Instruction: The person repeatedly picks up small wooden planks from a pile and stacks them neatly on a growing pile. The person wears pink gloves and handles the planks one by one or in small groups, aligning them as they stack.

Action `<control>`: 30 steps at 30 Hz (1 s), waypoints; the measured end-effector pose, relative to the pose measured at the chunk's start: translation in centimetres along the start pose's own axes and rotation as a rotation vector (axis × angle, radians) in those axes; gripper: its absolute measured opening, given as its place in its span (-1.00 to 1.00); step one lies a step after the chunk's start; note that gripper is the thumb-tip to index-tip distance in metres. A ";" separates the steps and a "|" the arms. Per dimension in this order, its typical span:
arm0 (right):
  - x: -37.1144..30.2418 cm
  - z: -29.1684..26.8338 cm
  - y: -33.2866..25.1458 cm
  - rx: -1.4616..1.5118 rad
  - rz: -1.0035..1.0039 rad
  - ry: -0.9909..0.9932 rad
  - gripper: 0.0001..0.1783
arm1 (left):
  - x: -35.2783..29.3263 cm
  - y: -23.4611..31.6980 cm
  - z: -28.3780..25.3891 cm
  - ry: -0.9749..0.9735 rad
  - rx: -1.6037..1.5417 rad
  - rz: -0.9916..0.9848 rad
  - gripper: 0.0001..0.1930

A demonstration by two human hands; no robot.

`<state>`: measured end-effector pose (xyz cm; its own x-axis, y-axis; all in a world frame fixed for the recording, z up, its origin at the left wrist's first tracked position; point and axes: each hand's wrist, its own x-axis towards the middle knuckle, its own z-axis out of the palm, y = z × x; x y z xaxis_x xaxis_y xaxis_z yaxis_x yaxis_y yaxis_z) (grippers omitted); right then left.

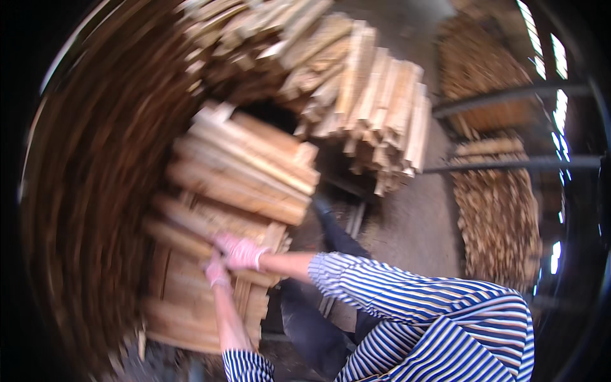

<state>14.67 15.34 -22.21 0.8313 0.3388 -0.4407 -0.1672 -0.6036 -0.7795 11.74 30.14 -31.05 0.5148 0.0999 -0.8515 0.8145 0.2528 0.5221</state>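
Both my hands wear pink gloves and meet close together over a stack of wooden boards (184,296). My right hand (238,251) is closed over a narrow wooden plank (177,237) lying across the stack. Just below and left of it, my left hand (217,270) closes on the same plank's near side. Motion blur smears the fingers of both hands, and their tips are partly hidden. Just beyond my hands, thicker wooden pieces (242,169) lie in rows on the stack.
A tall wall of stacked wood (95,191) rises on the left, blurred. Bundles of sticks (382,95) stand at the far side. More wood piles (496,216) line the right, beyond the concrete floor (414,216) and dark metal bars (515,163).
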 end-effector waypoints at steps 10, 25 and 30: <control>-28.5 -13.5 16.7 0.114 0.811 0.352 -0.12 | -11.7 -4.9 7.8 0.217 0.736 0.153 0.03; -22.0 -55.4 37.8 0.350 1.178 1.244 0.26 | -12.7 -8.0 59.8 -0.606 0.002 -0.121 -0.22; -24.1 -55.0 39.6 0.433 1.124 1.150 0.24 | -16.2 -12.5 71.2 -0.094 0.359 -0.174 -0.07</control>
<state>17.21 -56.46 -17.99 0.1003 -0.8886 -0.4476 -0.8742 0.1361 -0.4661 12.23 -43.15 -20.33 0.3701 -0.0077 -0.9290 0.9245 -0.0955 0.3691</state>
